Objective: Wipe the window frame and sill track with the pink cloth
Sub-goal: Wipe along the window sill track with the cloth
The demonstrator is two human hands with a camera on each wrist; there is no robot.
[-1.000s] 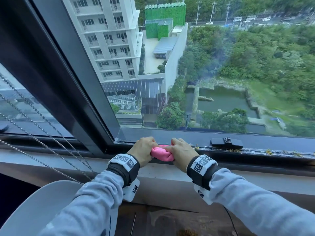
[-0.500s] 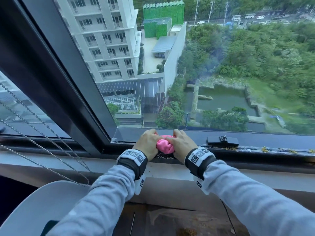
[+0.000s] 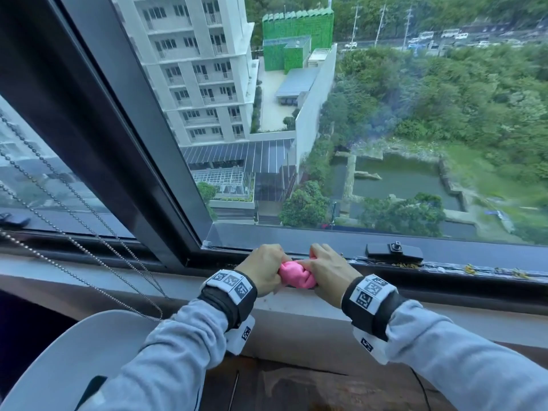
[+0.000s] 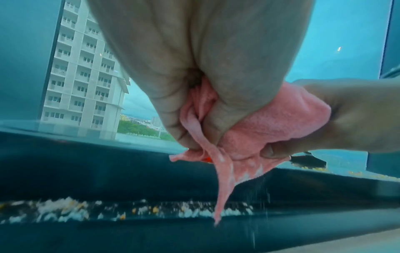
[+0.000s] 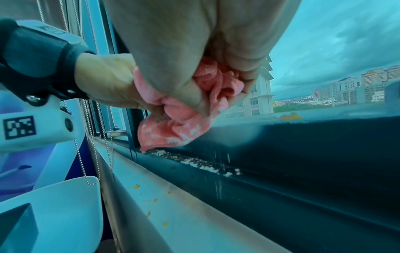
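Both hands grip the bunched pink cloth (image 3: 296, 276) between them, just above the dark sill track (image 3: 444, 280). My left hand (image 3: 264, 269) squeezes its left end and my right hand (image 3: 326, 269) its right end. In the left wrist view the pink cloth (image 4: 255, 130) is wrung tight, a thin tail hangs down and drops fall from it. In the right wrist view the cloth (image 5: 179, 119) hangs over crumbs (image 5: 201, 164) lying in the track. The dark window frame (image 3: 118, 137) rises at the left.
A black window latch (image 3: 394, 251) sits on the lower frame right of my hands. Bead chains (image 3: 89, 247) of a blind hang at the left over a white chair back (image 3: 74, 351). Yellow debris (image 3: 471, 269) dots the track to the right. A grey ledge (image 3: 296, 315) runs below.
Both hands have stayed together on the cloth and twisted it tighter; water now drips from it. They shifted slightly back from the glass toward the ledge.
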